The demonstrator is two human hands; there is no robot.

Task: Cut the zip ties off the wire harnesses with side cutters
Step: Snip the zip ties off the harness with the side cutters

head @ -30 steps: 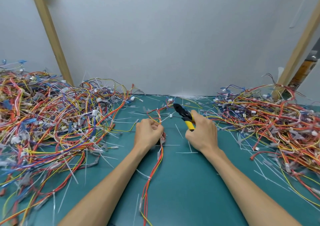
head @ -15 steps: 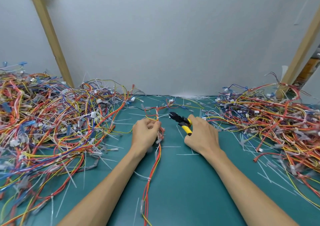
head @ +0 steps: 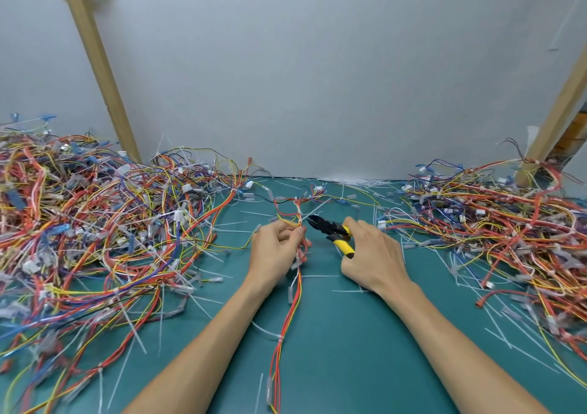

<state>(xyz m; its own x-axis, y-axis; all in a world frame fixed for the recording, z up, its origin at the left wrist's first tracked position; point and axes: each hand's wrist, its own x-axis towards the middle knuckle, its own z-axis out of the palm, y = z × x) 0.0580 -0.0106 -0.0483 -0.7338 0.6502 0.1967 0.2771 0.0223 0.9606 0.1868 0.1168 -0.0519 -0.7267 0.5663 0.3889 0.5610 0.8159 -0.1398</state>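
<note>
**Item 1.** Held harness (head: 290, 312), qty 1. Red/orange/yellow wires, lying lengthwise on green mat (head: 349, 366). Upper part gripped by left hand (head: 276, 248), fingers curled round it; wire ends fanned out beyond the fist. At least 1 white zip tie (head: 280, 338) seen on it, below the left hand.

**Item 2.** Side cutters (head: 330, 230), qty 1. Yellow handles, black head. Just right of harness, handles clasped in right hand (head: 371, 254). Tip pointed at harness just above left-hand fingers, v. close; contact and blade gap could not be told.

**Item 3.** Wire piles, qty 2. Big pile (head: 95, 232) left of harness, smaller pile (head: 495, 223) right of it, both well apart from harness.

**Item 4.** Open room: bare mat on both sides of harness, widest betw. the forearms and toward the near edge. Grey wall (head: 317, 79) closed off the far side beyond harness.

**Item 5.** Loose cut ties (head: 320, 276), too many to count, strewn round harness.

**Item 6.** Wooden posts, qty 2: one (head: 98, 73) far left of harness, one (head: 559, 108) far right.
</note>
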